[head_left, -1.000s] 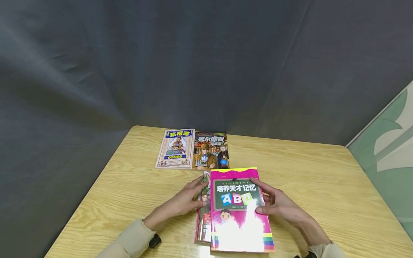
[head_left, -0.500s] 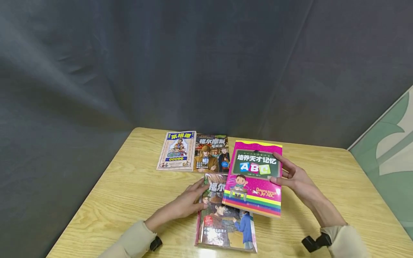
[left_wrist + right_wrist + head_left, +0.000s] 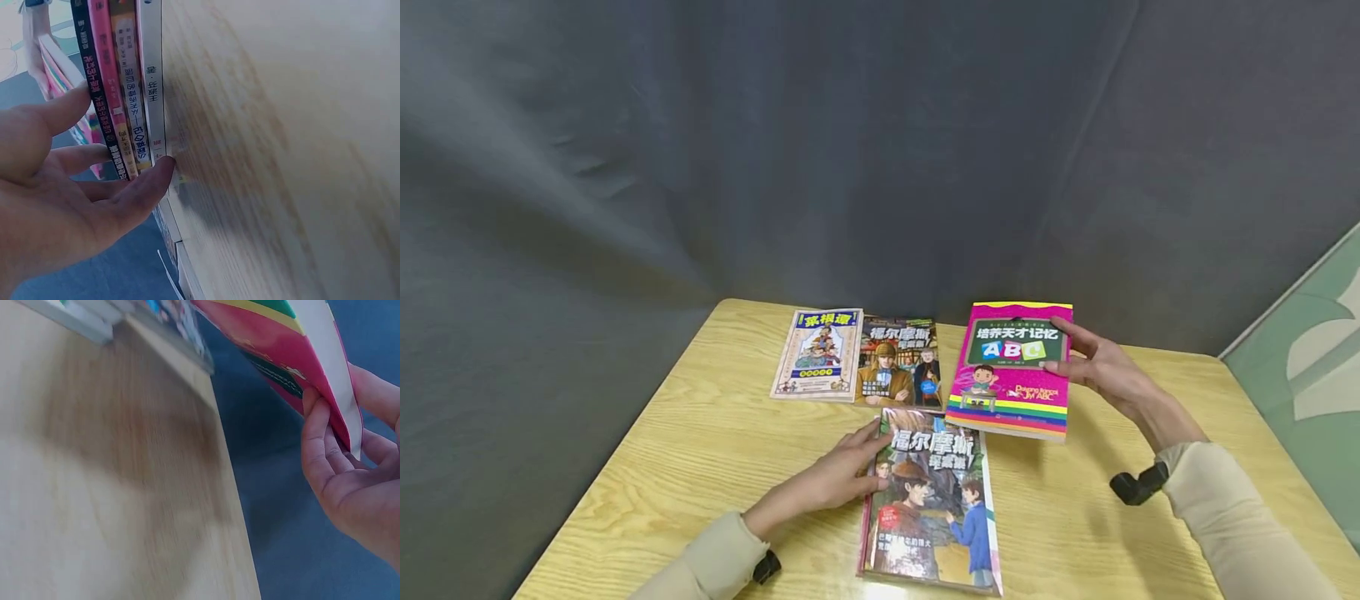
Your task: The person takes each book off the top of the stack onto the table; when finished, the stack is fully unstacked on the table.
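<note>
My right hand (image 3: 1105, 371) pinches a pink ABC book (image 3: 1000, 400) by its right edge, thumb on the cover and fingers underneath. The book hangs tilted above the table's far part, to the right of two flat books; the right wrist view shows its white page edges (image 3: 334, 369) between thumb and fingers. My left hand (image 3: 838, 475) rests at the left side of a stack topped by a detective comic book (image 3: 932, 517). In the left wrist view several book spines (image 3: 134, 94) lie one on another, thumb at the uppermost spine and a fingertip down by the tabletop.
At the table's back left, a white-bordered book (image 3: 817, 354) and another detective book (image 3: 895, 367) lie flat, side by side. The wooden table (image 3: 700, 467) ends at a dark curtain (image 3: 880, 150). A green and white panel (image 3: 1315, 358) stands at the right.
My right hand has lifted the pink book off the stack and carried it away to the back right, uncovering the detective comic book. My left hand stays by the stack.
</note>
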Demonstrator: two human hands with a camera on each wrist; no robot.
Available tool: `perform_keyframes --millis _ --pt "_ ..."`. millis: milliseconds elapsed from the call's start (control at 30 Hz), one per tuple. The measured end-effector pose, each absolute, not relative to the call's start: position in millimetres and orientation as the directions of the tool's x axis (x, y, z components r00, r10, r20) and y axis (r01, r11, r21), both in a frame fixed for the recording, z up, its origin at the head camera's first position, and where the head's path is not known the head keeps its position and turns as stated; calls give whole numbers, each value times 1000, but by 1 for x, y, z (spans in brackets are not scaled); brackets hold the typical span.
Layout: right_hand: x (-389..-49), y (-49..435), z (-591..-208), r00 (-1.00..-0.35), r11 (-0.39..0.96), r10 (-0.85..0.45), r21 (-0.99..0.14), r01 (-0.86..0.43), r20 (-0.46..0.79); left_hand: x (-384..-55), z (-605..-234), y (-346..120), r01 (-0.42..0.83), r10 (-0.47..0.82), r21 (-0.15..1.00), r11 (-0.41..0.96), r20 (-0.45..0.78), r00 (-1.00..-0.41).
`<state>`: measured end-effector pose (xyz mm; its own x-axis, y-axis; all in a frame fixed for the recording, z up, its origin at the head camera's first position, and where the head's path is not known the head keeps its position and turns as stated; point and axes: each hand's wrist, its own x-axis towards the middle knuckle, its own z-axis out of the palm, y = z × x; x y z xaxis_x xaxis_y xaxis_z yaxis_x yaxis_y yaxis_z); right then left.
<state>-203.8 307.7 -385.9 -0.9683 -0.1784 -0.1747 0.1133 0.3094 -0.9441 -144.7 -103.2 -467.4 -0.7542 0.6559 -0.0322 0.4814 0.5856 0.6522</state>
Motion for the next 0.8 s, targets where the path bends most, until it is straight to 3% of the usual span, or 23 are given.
perform_keyframes --millis 367,800 --pt "-247 314 -387 -955 397 -223 -913 95 -196 -145 -471 -103 495 647 628 600 -17 -763" --pt "-272 317 -407 -910 531 -318 -845 62 -266 -145 -471 -103 497 639 606 622 -25 -769"
